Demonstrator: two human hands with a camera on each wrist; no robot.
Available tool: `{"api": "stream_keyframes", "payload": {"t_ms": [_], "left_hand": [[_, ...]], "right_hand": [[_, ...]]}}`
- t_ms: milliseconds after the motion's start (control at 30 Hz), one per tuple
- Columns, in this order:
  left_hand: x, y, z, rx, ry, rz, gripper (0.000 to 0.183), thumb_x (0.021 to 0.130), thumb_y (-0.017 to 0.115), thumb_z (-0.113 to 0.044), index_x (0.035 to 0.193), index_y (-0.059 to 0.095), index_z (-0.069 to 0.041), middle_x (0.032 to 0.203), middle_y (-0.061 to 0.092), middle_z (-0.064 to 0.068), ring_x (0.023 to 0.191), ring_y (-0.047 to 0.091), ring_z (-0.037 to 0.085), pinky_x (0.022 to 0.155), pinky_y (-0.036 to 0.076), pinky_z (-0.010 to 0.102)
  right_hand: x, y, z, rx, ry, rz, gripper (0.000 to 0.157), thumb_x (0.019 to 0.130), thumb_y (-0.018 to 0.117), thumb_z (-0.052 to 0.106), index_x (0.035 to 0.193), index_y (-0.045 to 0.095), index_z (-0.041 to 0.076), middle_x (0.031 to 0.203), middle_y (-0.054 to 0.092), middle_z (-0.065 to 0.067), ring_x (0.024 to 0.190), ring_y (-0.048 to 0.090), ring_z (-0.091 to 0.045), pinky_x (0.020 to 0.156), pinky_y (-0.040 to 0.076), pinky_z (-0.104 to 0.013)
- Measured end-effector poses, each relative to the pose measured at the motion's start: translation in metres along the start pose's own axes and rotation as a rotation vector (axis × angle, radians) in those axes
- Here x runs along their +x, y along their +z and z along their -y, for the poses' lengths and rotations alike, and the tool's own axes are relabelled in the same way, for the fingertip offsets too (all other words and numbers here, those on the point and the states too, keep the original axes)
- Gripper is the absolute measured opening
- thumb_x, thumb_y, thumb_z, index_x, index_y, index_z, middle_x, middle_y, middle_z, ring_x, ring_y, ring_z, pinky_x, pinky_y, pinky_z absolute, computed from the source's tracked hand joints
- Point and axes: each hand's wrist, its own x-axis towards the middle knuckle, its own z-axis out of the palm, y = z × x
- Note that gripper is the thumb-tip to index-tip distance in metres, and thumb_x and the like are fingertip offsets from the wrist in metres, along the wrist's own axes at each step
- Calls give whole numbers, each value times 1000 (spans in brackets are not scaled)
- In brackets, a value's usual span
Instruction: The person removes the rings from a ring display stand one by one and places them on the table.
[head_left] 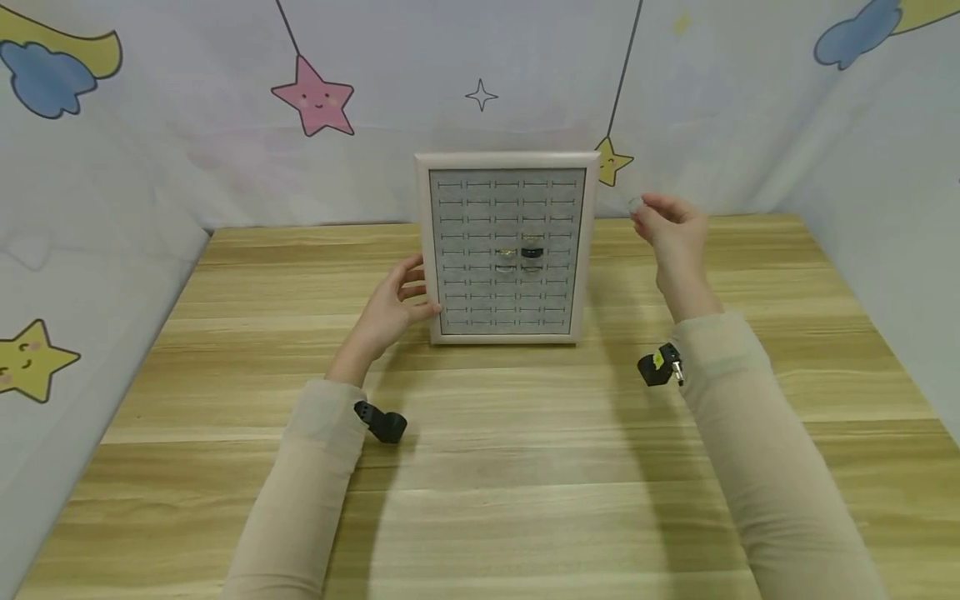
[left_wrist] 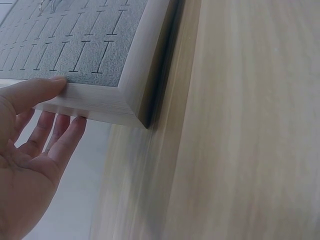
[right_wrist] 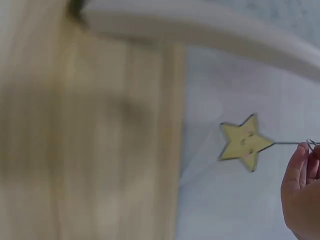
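A ring display board [head_left: 480, 296], grey felt with rows of slits inside a pale frame, stands upright on the table. My left hand [head_left: 390, 310] grips its left side. In the left wrist view the thumb [left_wrist: 37, 92] presses the front of the frame [left_wrist: 95, 100], with the other fingers at its outer side. Several rings sit in the middle slots, among them a black ring [head_left: 532, 252] and a gold-coloured ring [head_left: 506, 252]. Raised to the right of the board, my right hand [head_left: 678, 237] pinches a small thin silvery ring [head_left: 634, 204] between thumb and fingertips.
The wooden table [head_left: 510, 467] reaches back to a pale cloth backdrop [head_left: 420, 75] printed with stars and clouds. A small black camera [head_left: 382, 422] is worn on the left wrist, and another black camera [head_left: 658, 365] on the right.
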Motion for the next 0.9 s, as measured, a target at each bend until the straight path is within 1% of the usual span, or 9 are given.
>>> {"api": "stream_keyframes", "payload": {"t_ms": [133, 200, 300, 400, 433, 533, 700, 767, 900], "left_hand": [[0, -1, 0, 8, -1, -3, 80, 87, 68, -6, 152, 23, -18, 148, 38, 12, 136, 39, 31, 111, 39, 47], [-1, -1, 0, 11, 0, -3, 80, 87, 68, -7, 152, 22, -18, 148, 37, 12, 137, 39, 31, 111, 39, 47], [0, -1, 0, 10, 0, -1, 80, 87, 68, -6, 152, 22, -18, 148, 37, 12, 137, 38, 31, 111, 39, 47], [0, -1, 1, 8, -1, 3, 80, 87, 68, -6, 152, 22, -18, 148, 37, 12, 137, 38, 30, 110, 39, 48], [0, -1, 1, 5, -2, 3, 80, 87, 68, -7, 152, 23, -18, 148, 37, 11, 137, 38, 30, 110, 39, 48], [1, -1, 2, 7, -4, 3, 80, 87, 68, -7, 152, 23, -20, 149, 36, 11, 137, 38, 30, 110, 39, 47], [1, 0, 2, -4, -5, 1, 80, 87, 68, -7, 152, 23, -20, 149, 37, 11, 137, 38, 30, 111, 39, 47], [0, 0, 2, -7, -6, 2, 79, 88, 67, -7, 152, 23, -20, 149, 37, 11, 137, 38, 30, 111, 39, 47], [0, 0, 2, 0, -7, 2, 79, 88, 67, -7, 152, 23, -20, 149, 37, 11, 137, 38, 30, 111, 39, 47]], "right_hand": [[0, -15, -16, -175, 65, -11, 10, 90, 59, 1, 95, 65, 7, 88, 58, 4, 72, 61, -1, 69, 52, -9], [0, -22, -23, -208, 129, 15, 13, 90, 59, 0, 102, 64, 4, 84, 59, 6, 71, 62, -1, 68, 53, -9], [1, -31, -32, -235, 231, 75, 27, 91, 56, -1, 118, 59, -4, 80, 60, 7, 68, 63, 0, 68, 53, -9], [1, -39, -39, -288, 313, 141, 40, 93, 53, 0, 132, 49, -8, 88, 58, 5, 69, 62, 2, 73, 54, -10], [1, -40, -42, -322, 320, 159, 43, 94, 53, 1, 135, 45, -10, 91, 57, 4, 69, 62, 3, 75, 53, -9], [1, -44, -48, -389, 329, 207, 46, 94, 52, 1, 137, 42, -12, 96, 54, 2, 71, 60, 5, 78, 53, -10], [4, -48, -59, -395, 309, 219, 41, 93, 52, -3, 130, 44, -16, 78, 57, 10, 67, 59, 6, 70, 52, -8], [6, -49, -62, -406, 316, 213, 40, 92, 51, -4, 129, 44, -17, 75, 57, 11, 66, 59, 6, 70, 52, -8], [7, -52, -63, -474, 346, 235, 43, 93, 51, -2, 133, 43, -16, 79, 56, 9, 68, 59, 7, 73, 52, -8]]}}
